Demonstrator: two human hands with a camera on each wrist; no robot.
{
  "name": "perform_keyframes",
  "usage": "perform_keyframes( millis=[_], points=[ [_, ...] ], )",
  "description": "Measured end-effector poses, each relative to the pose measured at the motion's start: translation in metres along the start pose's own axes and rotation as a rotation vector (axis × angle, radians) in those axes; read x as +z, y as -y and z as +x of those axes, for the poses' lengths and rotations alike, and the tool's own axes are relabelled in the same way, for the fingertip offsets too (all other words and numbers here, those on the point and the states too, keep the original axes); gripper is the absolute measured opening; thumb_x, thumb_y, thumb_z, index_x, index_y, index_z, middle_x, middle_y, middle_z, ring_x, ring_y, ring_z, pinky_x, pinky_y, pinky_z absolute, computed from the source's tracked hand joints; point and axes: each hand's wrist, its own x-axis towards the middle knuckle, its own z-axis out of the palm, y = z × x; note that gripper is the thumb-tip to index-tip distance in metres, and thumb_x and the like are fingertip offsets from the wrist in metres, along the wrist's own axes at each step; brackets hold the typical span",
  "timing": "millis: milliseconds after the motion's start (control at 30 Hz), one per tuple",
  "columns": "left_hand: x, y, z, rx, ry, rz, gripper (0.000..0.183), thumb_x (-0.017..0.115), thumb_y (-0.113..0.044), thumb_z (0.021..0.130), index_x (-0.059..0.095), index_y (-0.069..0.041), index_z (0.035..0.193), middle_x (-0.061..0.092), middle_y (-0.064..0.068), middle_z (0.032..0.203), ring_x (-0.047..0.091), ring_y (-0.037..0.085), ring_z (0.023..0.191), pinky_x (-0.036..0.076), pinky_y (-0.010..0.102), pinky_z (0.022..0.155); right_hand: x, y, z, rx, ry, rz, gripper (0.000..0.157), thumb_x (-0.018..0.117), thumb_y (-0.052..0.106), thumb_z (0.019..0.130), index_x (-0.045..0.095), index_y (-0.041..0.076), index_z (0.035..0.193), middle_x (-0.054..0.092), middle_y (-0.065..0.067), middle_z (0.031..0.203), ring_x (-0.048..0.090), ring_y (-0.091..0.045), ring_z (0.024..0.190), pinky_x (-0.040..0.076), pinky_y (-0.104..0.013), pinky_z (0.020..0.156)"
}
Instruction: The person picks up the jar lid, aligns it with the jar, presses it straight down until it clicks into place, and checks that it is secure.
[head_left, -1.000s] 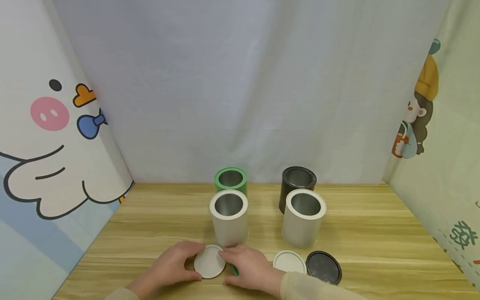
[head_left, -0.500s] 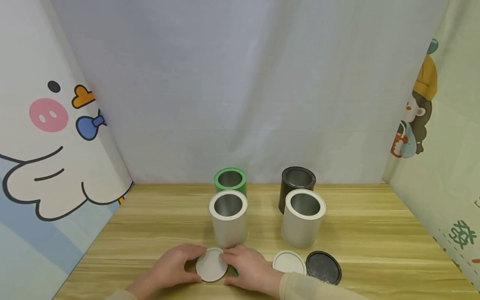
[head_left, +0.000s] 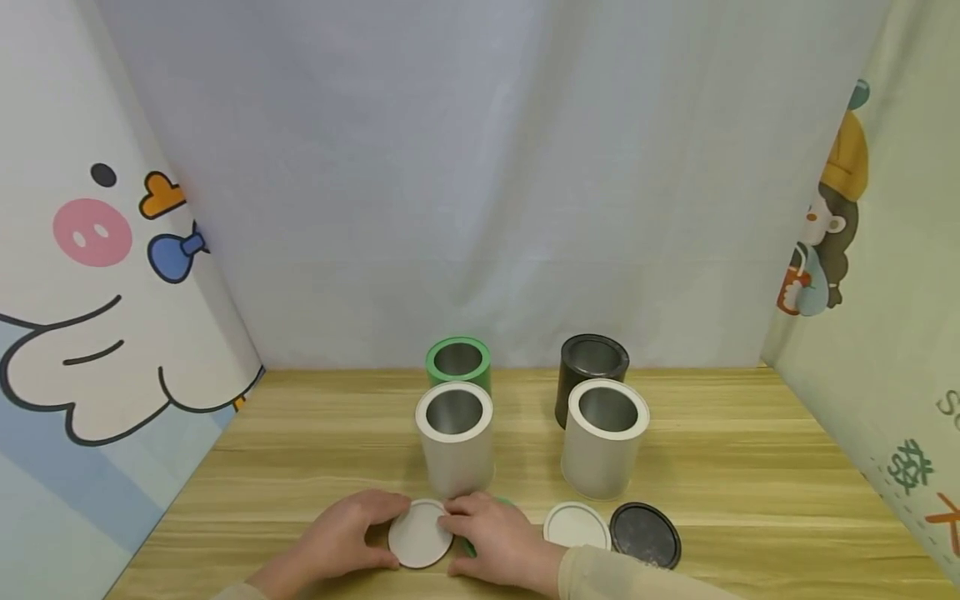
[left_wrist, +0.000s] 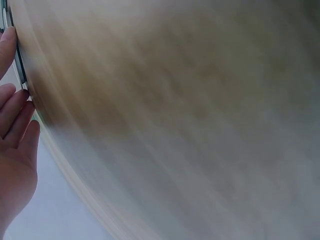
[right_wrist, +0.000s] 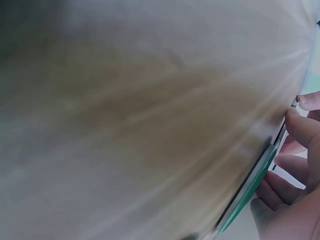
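In the head view a round white lid (head_left: 421, 534) lies on the wooden table between both hands. My left hand (head_left: 341, 533) grips its left side, thumb at the near edge and fingers at the far edge. My right hand (head_left: 498, 542) holds its right side, fingertips on the rim. Beneath the right hand is a green lid (head_left: 469, 547), mostly covered; its edge also shows in the right wrist view. Just behind stands a white can (head_left: 459, 462), its top uncovered. The left wrist view catches only part of the left hand (left_wrist: 15, 145) at the lid's edge.
A second white can (head_left: 600, 462) stands to the right, with a black can (head_left: 567, 392) behind it and a green can (head_left: 459, 343) at the back left. A white lid (head_left: 577, 528) and a black lid (head_left: 647, 535) lie at the front right. Curtains enclose the table.
The white lid between my hands has shifted slightly nearer, then a little left. Both hands stay around it, and the cans and other lids keep their places.
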Motion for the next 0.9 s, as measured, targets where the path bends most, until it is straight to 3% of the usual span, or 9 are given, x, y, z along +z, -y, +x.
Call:
perform_keyframes(
  millis=[200,433,667,900],
  points=[
    [-0.0015,-0.0008,-0.0008,-0.040,0.034,-0.008,0.068,0.080,-0.044,0.081,0.064,-0.001,0.130,0.066,0.009,0.126,0.061,0.028,0.115,0.051,0.047,0.095,0.0005,0.0033,0.0007,0.033,0.001,-0.005,0.049,0.079,0.042,0.083,0.069,0.018,0.125,0.060,0.000,0.132,0.054,-0.015,0.121,0.050,-0.026,0.095],
    [-0.0018,-0.0013,-0.0001,0.009,-0.006,-0.011,0.061,0.080,-0.042,0.083,0.066,-0.002,0.127,0.068,0.008,0.123,0.063,0.026,0.112,0.053,0.046,0.092,0.0021,0.0066,0.0042,0.044,-0.032,-0.030,0.038,0.080,0.042,0.082,0.074,0.020,0.112,0.062,0.003,0.125,0.056,-0.012,0.116,0.050,-0.023,0.092],
    [-0.0008,-0.0001,-0.0015,-0.027,0.006,-0.034,0.062,0.080,-0.043,0.082,0.066,-0.003,0.128,0.067,0.007,0.124,0.062,0.027,0.114,0.052,0.047,0.094,0.0026,0.0087,0.0051,0.071,-0.092,0.031,0.030,0.083,0.033,0.080,0.077,0.017,0.106,0.065,0.003,0.119,0.057,-0.011,0.113,0.048,-0.021,0.093],
    [-0.0025,0.0001,-0.0021,0.006,-0.031,-0.091,0.059,0.079,-0.042,0.083,0.067,-0.002,0.126,0.068,0.008,0.123,0.063,0.027,0.112,0.053,0.046,0.092,0.0012,0.0090,0.0049,0.137,-0.087,0.131,0.035,0.084,0.030,0.080,0.077,0.014,0.110,0.065,0.003,0.120,0.057,-0.012,0.115,0.048,-0.022,0.095]
  ],
)
